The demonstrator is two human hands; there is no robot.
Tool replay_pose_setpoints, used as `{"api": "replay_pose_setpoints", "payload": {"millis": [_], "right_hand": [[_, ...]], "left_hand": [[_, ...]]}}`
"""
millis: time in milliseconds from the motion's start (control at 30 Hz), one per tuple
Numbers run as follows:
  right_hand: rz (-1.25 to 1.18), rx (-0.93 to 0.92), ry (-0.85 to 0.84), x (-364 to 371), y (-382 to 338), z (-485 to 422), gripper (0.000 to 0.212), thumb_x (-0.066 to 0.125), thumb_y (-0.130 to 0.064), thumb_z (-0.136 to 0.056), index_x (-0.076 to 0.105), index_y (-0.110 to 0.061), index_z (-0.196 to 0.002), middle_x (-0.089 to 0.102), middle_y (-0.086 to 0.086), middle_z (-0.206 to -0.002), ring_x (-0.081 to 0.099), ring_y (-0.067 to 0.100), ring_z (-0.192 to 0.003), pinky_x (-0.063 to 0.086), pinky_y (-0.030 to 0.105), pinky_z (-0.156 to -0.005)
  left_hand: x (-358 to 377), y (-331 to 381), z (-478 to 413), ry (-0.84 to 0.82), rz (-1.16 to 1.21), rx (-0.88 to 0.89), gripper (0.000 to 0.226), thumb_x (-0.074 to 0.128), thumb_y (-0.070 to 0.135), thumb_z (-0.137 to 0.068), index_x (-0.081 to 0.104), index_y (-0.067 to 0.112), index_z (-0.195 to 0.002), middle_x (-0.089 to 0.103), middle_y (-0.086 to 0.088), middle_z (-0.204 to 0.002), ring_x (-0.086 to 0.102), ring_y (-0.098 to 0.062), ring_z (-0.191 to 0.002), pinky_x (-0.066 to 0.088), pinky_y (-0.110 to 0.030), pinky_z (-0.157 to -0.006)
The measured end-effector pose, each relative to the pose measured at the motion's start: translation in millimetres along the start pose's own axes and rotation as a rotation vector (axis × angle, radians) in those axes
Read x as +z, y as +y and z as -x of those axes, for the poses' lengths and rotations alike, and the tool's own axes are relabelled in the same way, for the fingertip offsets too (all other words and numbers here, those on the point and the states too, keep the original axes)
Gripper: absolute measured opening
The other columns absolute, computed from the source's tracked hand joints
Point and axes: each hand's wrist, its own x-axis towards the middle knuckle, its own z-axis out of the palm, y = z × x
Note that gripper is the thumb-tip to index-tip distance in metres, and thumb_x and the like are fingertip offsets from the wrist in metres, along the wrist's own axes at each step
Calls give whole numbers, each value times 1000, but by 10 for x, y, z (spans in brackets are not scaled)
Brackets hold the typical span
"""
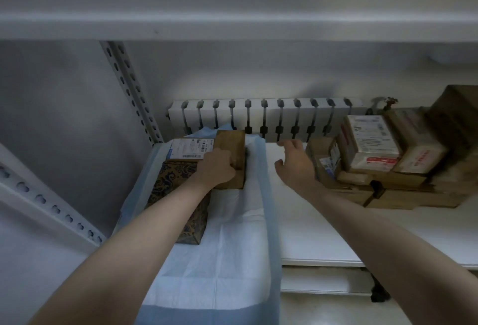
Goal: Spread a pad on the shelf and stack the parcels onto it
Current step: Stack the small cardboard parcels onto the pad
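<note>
head cam, looking down onto the white shelf (323, 234). has the pad (232, 234), white with pale blue edges, spread over the left end and drooping off the front lip. grips a plain brown parcel (232, 143) with the left hand (217, 169), fingers curled over its top near edge, parcel standing on the pad toward the back. right next to it on the left, also on the pad: a patterned box (173, 182) lying partly under the left forearm, and a labelled parcel (188, 147) just behind that box. holds the right hand (294, 167) up over bare shelf, fingers loose and spread, nothing in it, close to the pile of parcels (372, 143) stacked at the right end, off the pad. can't tell whether it touches that pile. behind everything, a white radiator (263, 117) along the wall, and a perforated upright (132, 92) at the back left corner of the shelf.
</note>
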Motion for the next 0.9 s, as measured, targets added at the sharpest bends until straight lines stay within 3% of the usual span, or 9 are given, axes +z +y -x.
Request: {"api": "replay_pose_setpoints", "payload": {"millis": [67, 133, 200, 267, 367, 467, 633, 733, 900], "right_hand": [[85, -32, 100, -230, 125, 5, 43, 59, -3, -80, 54, -7, -122, 50, 15, -124, 53, 32, -108, 53, 41, -77], [184, -94, 222, -437, 202, -4, 40, 62, -3, -73, 57, -4, -112, 55, 18, -113, 54, 36, -103, 51, 42, -78], [287, -78, 314, -675, 297, -2, 42, 63, -8, -72, 54, -5, -112, 55, 18, -112, 53, 36, -104, 47, 44, -85], [376, 31, 305, -898, 377, -3, 50, 63, -20, -79, 44, -6, -124, 49, 18, -125, 47, 36, -115, 41, 45, -95], [441, 250, 197, -1157, 620, -3, 75, 54, -49, -89, 24, -3, -141, 31, 23, -143, 33, 39, -132, 33, 48, -108], [465, 307, 154, -1297, 807, 57, 100, 45, -75, -80, 17, -4, -145, 26, 24, -145, 32, 39, -131, 31, 46, -106], [425, 341, 44, -1370, 805, 71, 102, 48, -78, -75, 22, -6, -142, 31, 22, -139, 36, 37, -124, 36, 42, -99], [350, 372, 72, -1331, 818, 93, 99, 54, -76, -74, 27, -6, -138, 34, 21, -136, 39, 37, -121, 42, 41, -93], [209, 317, 143, -1358, 848, 124, 91, 63, -68, -73, 32, -9, -134, 37, 20, -135, 39, 38, -121, 40, 41, -94]], "left_hand": [[3, 152, 20, 14, 18, 19, 26, 50, 9, -87, 43, 14, -62, 49, -2, -75, 52, -23, -81, 42, -30, -69], [22, 295, 13, 55, 50, 80, 21, 51, 5, -84, 49, 10, -63, 54, -6, -73, 54, -23, -78, 47, -36, -75], [27, 525, 6, 35, 69, 126, 12, 53, 8, -85, 65, 6, -83, 65, -11, -90, 58, -22, -84, 51, -37, -80], [5, 780, 17, -12, 129, 146, 20, 54, 10, -89, 65, 6, -105, 63, -11, -109, 59, -21, -97, 50, -28, -79], [-11, 1190, 42, -43, 163, 157, 32, 53, 13, -92, 58, 5, -122, 53, -12, -129, 51, -25, -118, 43, -27, -92], [11, 1490, 63, -49, 194, 136, 35, 52, 17, -93, 55, 9, -126, 48, -9, -138, 44, -24, -127, 37, -27, -101], [52, 1788, 108, -43, 298, 53, 29, 54, 16, -92, 61, 9, -119, 52, -8, -134, 46, -24, -127, 38, -25, -96], [50, 1889, 152, -41, 390, 11, 27, 55, 13, -92, 63, 6, -117, 58, -9, -126, 52, -23, -119, 40, -22, -88], [14, 1952, 219, -49, 506, -56, 27, 57, 11, -92, 65, 4, -117, 58, -12, -129, 53, -25, -121, 44, -27, -91]]}}
